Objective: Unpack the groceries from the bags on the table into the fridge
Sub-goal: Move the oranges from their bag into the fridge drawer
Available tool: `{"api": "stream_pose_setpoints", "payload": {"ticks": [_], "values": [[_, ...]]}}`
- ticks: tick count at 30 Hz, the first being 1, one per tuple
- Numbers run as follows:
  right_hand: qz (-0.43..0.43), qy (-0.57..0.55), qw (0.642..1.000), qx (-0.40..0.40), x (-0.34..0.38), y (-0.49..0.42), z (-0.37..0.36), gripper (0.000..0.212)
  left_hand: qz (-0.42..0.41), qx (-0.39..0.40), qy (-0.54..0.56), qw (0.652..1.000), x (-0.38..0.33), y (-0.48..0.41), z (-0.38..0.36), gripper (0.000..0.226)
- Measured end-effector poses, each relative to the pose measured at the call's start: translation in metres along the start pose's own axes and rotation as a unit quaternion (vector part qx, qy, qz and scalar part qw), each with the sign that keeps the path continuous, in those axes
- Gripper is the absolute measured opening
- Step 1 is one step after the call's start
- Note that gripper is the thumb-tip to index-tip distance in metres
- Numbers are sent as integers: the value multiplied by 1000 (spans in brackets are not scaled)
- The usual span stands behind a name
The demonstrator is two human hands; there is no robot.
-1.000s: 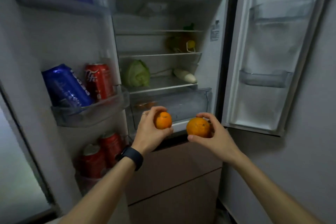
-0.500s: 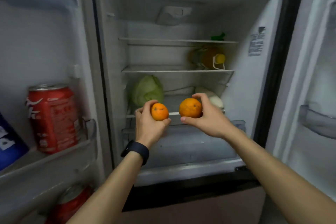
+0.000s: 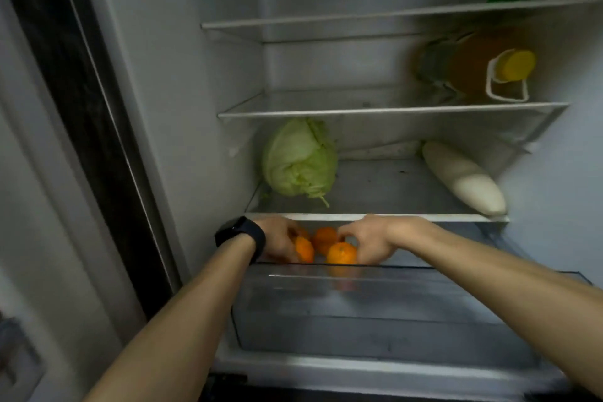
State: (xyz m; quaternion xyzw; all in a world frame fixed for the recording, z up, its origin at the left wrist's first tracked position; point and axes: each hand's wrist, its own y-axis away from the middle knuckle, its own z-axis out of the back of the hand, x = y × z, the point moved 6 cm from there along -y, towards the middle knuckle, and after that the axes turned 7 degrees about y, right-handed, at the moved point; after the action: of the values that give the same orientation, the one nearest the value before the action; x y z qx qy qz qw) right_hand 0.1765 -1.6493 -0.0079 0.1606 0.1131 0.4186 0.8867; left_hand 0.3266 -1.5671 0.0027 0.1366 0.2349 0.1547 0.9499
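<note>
Gently does it: left hand [image 3: 277,238] grips a small round orange mandarin [image 3: 304,251], right hand [image 3: 375,245] a larger round orange fruit [image 3: 341,254], inside the clear plastic crisper drawer [image 3: 359,303] at six o'clock; lower each until it rests, then release.

Both hands [image 3: 372,243], oranges [image 3: 341,253] now in drawer [image 3: 375,303]
</note>
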Motion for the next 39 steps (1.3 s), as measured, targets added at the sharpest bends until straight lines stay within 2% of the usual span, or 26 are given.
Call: {"api": "stream_pose_setpoints", "payload": {"ticks": [2, 4, 8, 13, 21, 29, 34, 37, 39], "values": [[13, 3, 998, 60, 4, -14, -14, 73, 20, 64, -12, 998, 4, -15, -7, 68], [18, 9, 996, 89, 7, -26, -22, 77, 34, 97, -22, 994, 6, -28, -14, 67], [12, 49, 995, 82, 13, -45, -26, 84, 34, 114, -96, 988, 9, -46, -22, 66], [1, 26, 998, 53, 14, -65, -29, 91, 34, 125, -108, 986, 22, -81, -26, 100], [-14, 33, 998, 45, 9, -71, -43, 77, 5, 86, -90, 992, 13, -77, -36, 63], [-22, -23, 999, 40, 3, -68, -38, 79, 53, 92, -90, 990, 23, -82, -36, 83], [-31, -96, 994, 51, 4, -59, -32, 93, 68, 98, -118, 986, 27, -83, -34, 90], [-33, -117, 992, 16, 2, -54, -24, 78, 66, 98, -109, 987, 28, -83, -33, 82], [-56, -94, 993, 30, -3, -45, -22, 69, 59, 110, -104, 987, 25, -80, -34, 78]]}}
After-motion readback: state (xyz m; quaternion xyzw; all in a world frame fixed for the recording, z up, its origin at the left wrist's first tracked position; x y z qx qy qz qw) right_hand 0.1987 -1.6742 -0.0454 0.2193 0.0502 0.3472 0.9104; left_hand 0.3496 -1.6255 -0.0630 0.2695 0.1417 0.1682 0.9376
